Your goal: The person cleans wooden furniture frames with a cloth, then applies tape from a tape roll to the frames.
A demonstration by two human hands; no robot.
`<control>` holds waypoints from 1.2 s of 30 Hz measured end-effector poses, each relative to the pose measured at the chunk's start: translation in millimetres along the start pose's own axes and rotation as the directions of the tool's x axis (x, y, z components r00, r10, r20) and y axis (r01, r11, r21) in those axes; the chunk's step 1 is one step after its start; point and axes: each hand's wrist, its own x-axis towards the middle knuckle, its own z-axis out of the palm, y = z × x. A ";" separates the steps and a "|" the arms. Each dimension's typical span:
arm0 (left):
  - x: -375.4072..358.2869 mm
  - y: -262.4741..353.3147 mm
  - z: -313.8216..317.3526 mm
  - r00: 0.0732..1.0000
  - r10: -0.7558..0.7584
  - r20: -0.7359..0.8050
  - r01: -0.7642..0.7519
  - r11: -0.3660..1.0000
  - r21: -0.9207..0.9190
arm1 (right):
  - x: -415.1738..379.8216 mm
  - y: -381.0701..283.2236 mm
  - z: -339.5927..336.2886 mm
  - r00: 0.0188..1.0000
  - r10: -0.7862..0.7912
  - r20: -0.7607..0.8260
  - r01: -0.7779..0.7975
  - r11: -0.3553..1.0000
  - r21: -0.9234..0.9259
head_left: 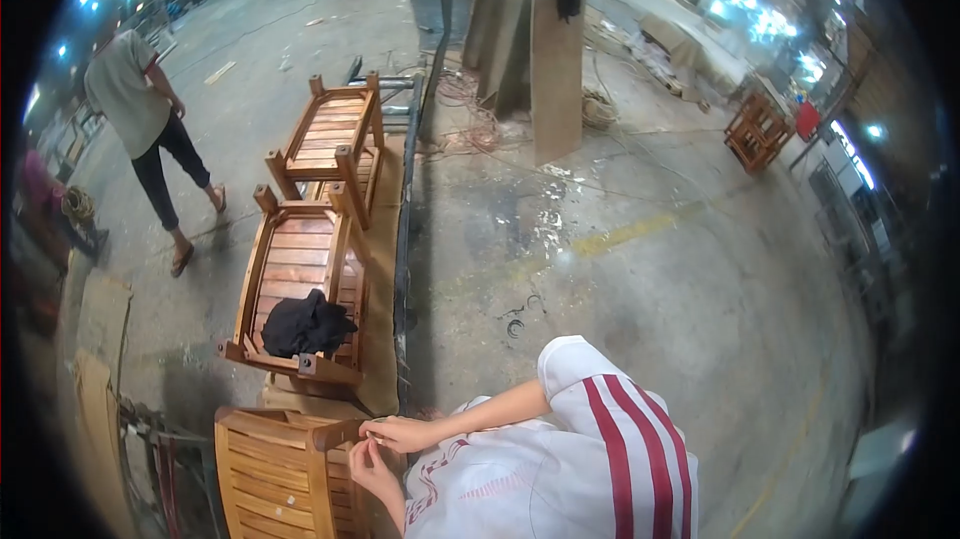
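Observation:
My right hand (402, 433) reaches in from the white sleeve, its fingers pinched together at the corner of a slatted wooden furniture piece (265, 464). Just below it, my left hand (374, 472) has thumb and fingertips closed close to the right fingertips. Something tiny may be between the fingers; it is too small to make out. The slatted piece is light orange-brown with a few small pale spots on it. Beyond it, a slatted wooden table (290, 264) lies legs up, with a bundled black cloth (308, 325) on it.
Another upturned wooden table (330, 134) stands farther along the row, over brown cardboard (385, 269). A dark rail (404, 249) runs beside the row. At left walks a person (140, 104). Upright boards (556, 79) and a wooden frame (762, 131) stand across the floor.

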 end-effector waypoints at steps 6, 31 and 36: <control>-4.4 22.6 22.9 0.994 0.004 0.111 -0.001 1.000 -0.024 | -13.2 -11.1 -28.6 0.973 0.213 -0.089 -0.213 0.977 0.010; 15.2 -21.2 56.4 0.924 -0.353 0.144 0.381 0.825 -0.419 | -4.8 -7.0 -37.7 0.953 0.256 -0.161 -0.274 0.957 -0.101; 29.4 -12.8 62.6 0.946 -0.306 0.108 0.323 0.856 -0.403 | 7.2 -0.2 -39.2 0.941 0.235 -0.243 -0.282 0.943 -0.179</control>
